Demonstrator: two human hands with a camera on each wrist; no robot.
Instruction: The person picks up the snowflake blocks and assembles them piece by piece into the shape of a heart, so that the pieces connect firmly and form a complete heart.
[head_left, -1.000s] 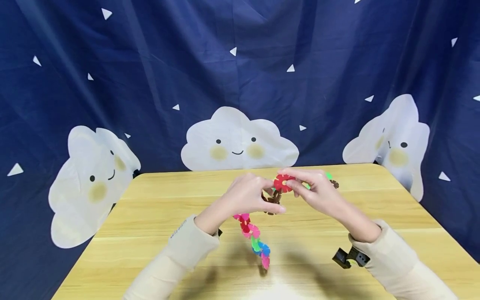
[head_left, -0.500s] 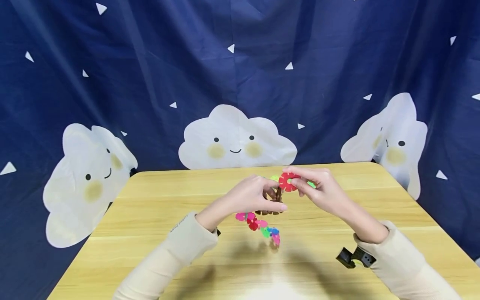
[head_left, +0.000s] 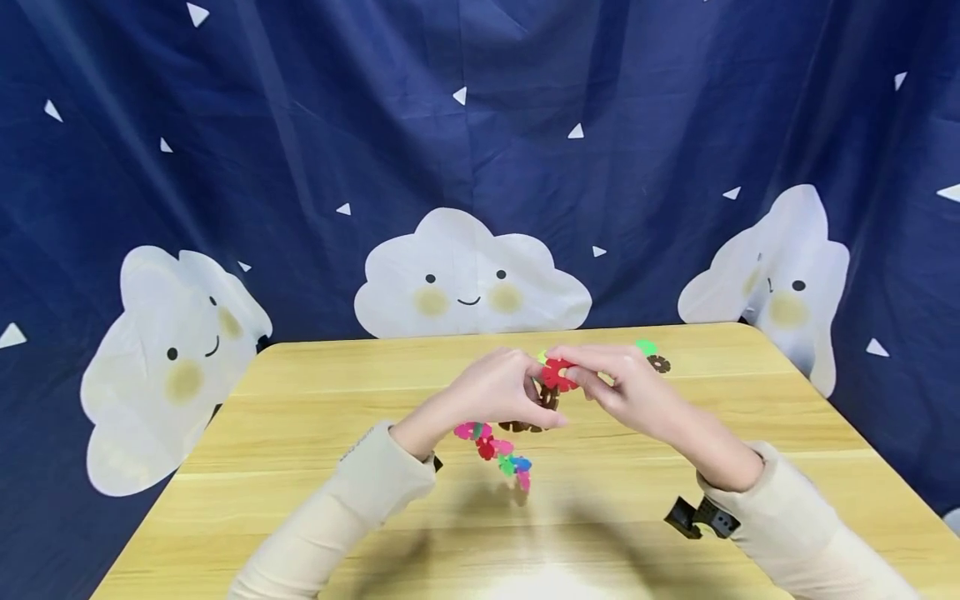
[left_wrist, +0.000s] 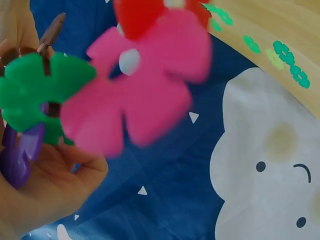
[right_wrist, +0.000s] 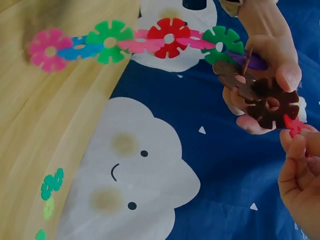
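My left hand grips a chain of slotted plastic snowflake discs by its brown end. A dark brown disc sits between thumb and fingers there, beside a purple disc. From the hand the chain runs on through green, pink, red and blue discs to a pink end disc. My right hand pinches a red snowflake disc between thumb and fingers. Its edge meets the brown disc; I cannot tell how deep it sits. Close up in the left wrist view, a green disc joins a blurred pink one.
Both hands are over a wooden table. Loose discs lie towards its far edge: a green one and a brown one at the right, a yellow one behind the hands. A dark blue curtain hangs behind.
Both hands shifted a little right, then back left, still holding the discs together. The chain's hanging end has swung up and away from the table's near side.
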